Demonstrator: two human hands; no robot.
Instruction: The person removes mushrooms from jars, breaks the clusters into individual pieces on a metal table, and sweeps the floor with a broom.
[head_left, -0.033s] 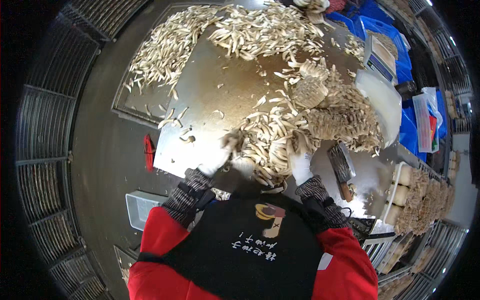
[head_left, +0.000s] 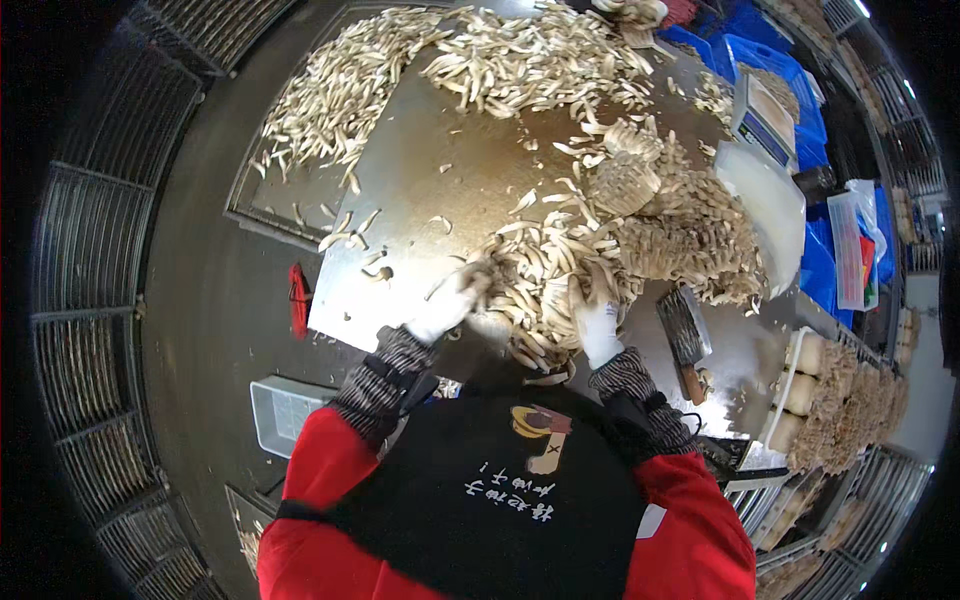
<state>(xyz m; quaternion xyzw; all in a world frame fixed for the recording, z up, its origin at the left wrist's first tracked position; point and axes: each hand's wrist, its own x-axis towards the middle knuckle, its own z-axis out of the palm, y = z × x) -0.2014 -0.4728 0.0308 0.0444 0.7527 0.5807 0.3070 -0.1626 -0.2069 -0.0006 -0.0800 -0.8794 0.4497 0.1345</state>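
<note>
One cleaver (head_left: 687, 338) lies by mushrooms (head_left: 545, 265); whether left grip (head_left: 448, 304) or right grip (head_left: 598, 322) grasps, unclear.

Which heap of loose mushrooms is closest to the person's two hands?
The near heap, lying between the left hand and the right hand. The far heap and left heap lie beyond both hands, higher in the picture.

Mushroom heaps (head_left: 540, 62) and tall racks (head_left: 90, 245) (metal ones) show a produce workroom.
</note>
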